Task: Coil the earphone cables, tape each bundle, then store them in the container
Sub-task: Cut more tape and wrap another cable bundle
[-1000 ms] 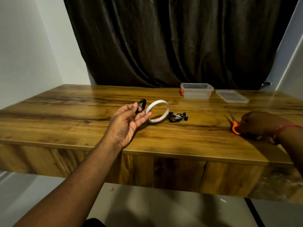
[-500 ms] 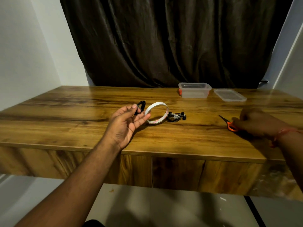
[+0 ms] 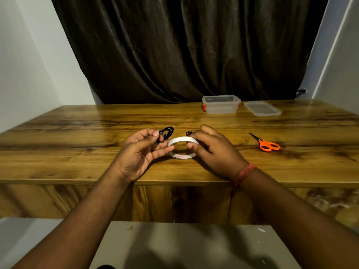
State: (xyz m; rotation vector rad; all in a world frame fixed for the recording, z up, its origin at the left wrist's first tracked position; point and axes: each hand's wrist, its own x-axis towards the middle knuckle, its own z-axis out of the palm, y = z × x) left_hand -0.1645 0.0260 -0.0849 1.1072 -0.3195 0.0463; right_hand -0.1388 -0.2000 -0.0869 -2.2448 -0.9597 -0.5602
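Observation:
My left hand [image 3: 141,152] pinches a coiled black earphone bundle [image 3: 166,133] between thumb and fingers, just above the wooden table [image 3: 77,144]. My right hand [image 3: 211,150] grips the right side of a white tape roll [image 3: 181,148] that lies at the table's middle. A second black earphone bundle [image 3: 188,133] peeks out behind my right fingers, mostly hidden. The clear plastic container [image 3: 221,104] stands open at the back, its lid [image 3: 262,108] flat on the table to its right.
Orange-handled scissors [image 3: 267,144] lie on the table to the right of my right hand. A dark curtain [image 3: 184,49] hangs behind the table, with white walls on both sides.
My right hand let go of the scissors and moved left onto the tape roll. The scissors now lie alone on the table. My left hand still holds the earphone bundle.

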